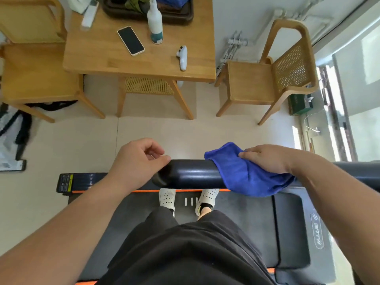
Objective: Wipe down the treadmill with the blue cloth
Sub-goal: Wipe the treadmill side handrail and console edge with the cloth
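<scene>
The treadmill [287, 223] is seen from above in the lower half of the frame, with its black handlebar [195, 173] running across the middle.

The blue cloth [242, 175] is draped over the handlebar right of centre. One corner is raised above the bar and the rest hangs down below it.

The right hand [269, 159] is laid on top of the cloth over the bar. Its fingers [246, 154] are held together and nearly straight, pressed flat onto the cloth and pointing toward the frame's left. The thumb is hidden, so it cannot be told whether the cloth is also pinched from beneath.

The left hand [135, 163] is placed at the rounded left end of the handlebar. Its fingers are loosely curled with a gap left inside, and nothing is held. It cannot be told whether the hand is touching the bar.

Two white perforated shoes [167, 199] are seen on the belt below the bar.

In the upper part of the frame a wooden table [102, 62] is noted. A phone [131, 40], a white spray bottle [155, 23] and a white controller [182, 57] are set on it, well apart from the cloth.
</scene>
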